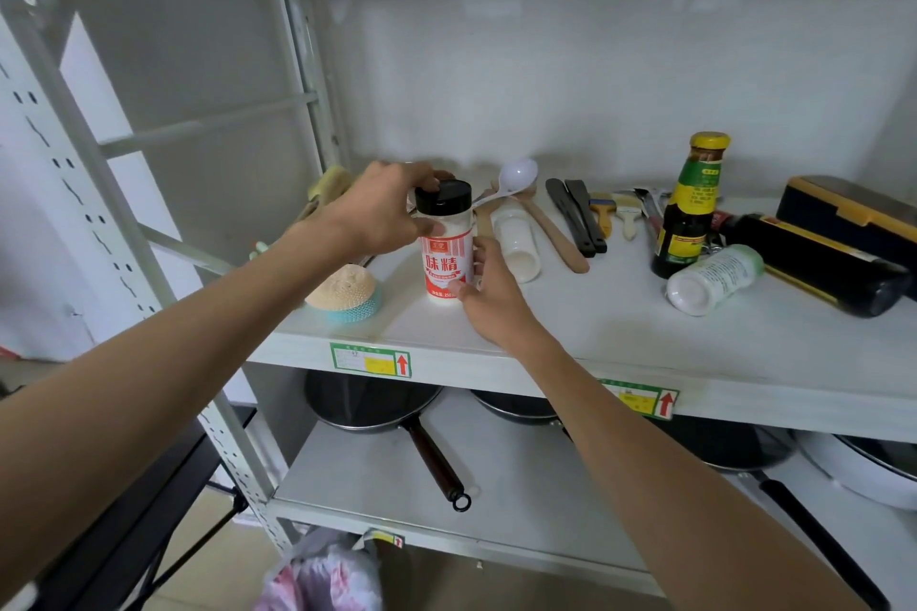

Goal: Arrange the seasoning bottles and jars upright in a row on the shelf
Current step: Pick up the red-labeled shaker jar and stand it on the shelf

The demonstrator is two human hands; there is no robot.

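white powder fills most of the msg jar (448,258), a clear plastic shaker with a black cap and a red and white label, standing upright near the front left of the grey metal shelf (570,337). the left hand (382,208) curls round its shoulder just under the cap, thumb in front and fingers wrapped behind, while the right hand (489,298) pinches the base with thumb and fingertips closed on the label. it looks like the step of settling this first jar in place, squaring it up before letting go. just right of it a white jar (518,243) lies on its side with its bottom toward me; what is in it i cannot tell. further right a dark sauce bottle with a yellow cap (687,208) already stands upright, its liquid dark through the glass. near it a white bottle with green print (712,280) lies tipped over, and behind that a large dark bottle (814,263) lies flat too. next, i'd judge, both hands must release the jar without rocking it, then reach right for the fallen white jar and stand it just beside. wooden spatulas (556,233) and brushes (615,211) lie at the back.
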